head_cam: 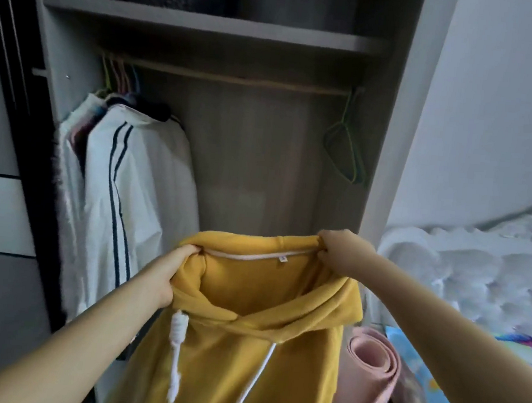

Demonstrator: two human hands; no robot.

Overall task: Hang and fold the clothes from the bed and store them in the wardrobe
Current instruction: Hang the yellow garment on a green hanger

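Note:
I hold a yellow hoodie [254, 340] up in front of the open wardrobe [253, 154]. My left hand [170, 273] grips the left side of its neck opening, and my right hand [341, 252] grips the right side, stretching the collar wide. White drawstrings hang down its front, the left one knotted. The hood folds forward toward me. Above runs the hanging rail [237, 78]. Several empty green hangers [347, 154] dangle at the rail's right end.
Several garments on coloured hangers, the front one a white jacket with dark stripes [129, 194], fill the rail's left end. A shelf [210, 23] sits above with dark fluffy items. A rolled pink mat [371, 374] stands at the right, beside the bed with white bedding [478, 273].

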